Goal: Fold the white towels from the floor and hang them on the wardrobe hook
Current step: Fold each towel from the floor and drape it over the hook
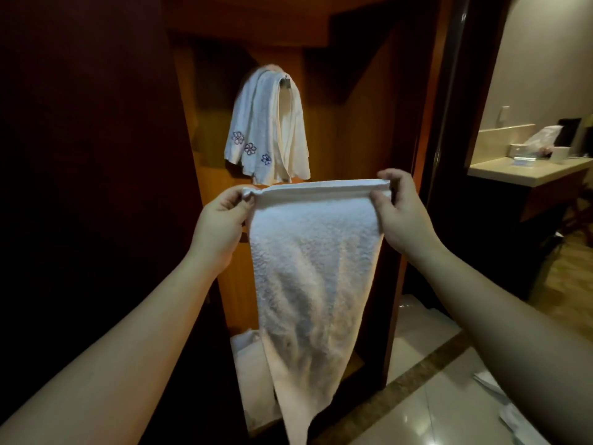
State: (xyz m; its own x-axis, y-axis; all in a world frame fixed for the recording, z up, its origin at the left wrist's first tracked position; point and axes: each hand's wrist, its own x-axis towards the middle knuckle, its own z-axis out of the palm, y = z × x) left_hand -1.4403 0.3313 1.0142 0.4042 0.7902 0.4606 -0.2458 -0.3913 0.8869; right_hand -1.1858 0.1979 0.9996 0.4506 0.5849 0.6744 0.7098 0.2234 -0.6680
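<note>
A white towel (308, 268) is held up in the near middle of the scene, in front of the open wardrobe (359, 130). Its top edge is pinched at the left corner by the left hand (221, 220) and at the right corner by the right hand (401, 210), with fingers and thumb curled onto the cloth, so that it hangs long and narrow and tapers toward the floor (426, 396). It appears to be folded lengthwise already, though the layers cannot be counted. Farther back, towels (269, 123) are already draped over the hook (286, 82), one with small stitched flowers. More white cloth (250, 354) is seen low in the wardrobe behind the held towel, and pale pieces (500, 393) lie on the floor at the near right; what these are cannot be told. The task is judged partly done: this towel is not yet hung, and others may remain.
</note>
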